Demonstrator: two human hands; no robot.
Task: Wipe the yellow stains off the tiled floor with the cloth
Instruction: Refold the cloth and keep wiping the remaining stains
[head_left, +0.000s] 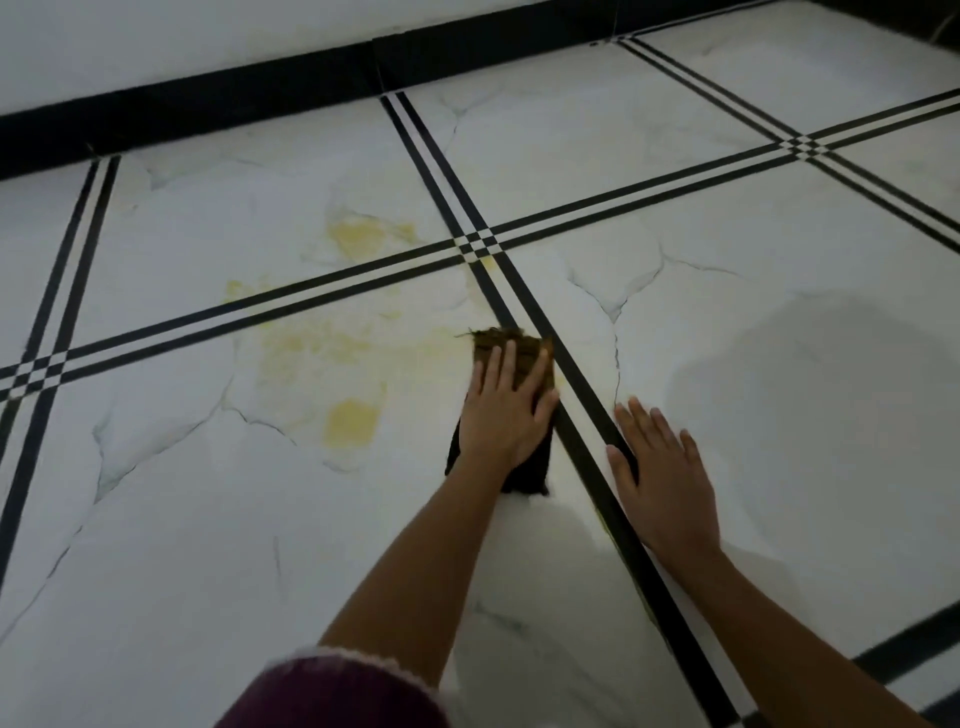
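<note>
A dark cloth (522, 345) lies on the white tiled floor (208, 519) just left of a black double stripe. Its far end looks brownish yellow. My left hand (501, 415) presses flat on top of the cloth with the fingers spread. To the right of the stripe, my right hand (662, 478) rests palm down on the bare tile and holds nothing. Yellow stains lie to the left of the cloth: a solid patch (350, 422), a wide faint smear (306, 356), a blotch (358, 236) beyond the cross stripe and a small spot (234, 288).
Black double stripes (587, 395) cross the floor in a grid. A black skirting board (208, 98) runs along the white wall at the back. A dark red garment edge (337, 691) shows at the bottom.
</note>
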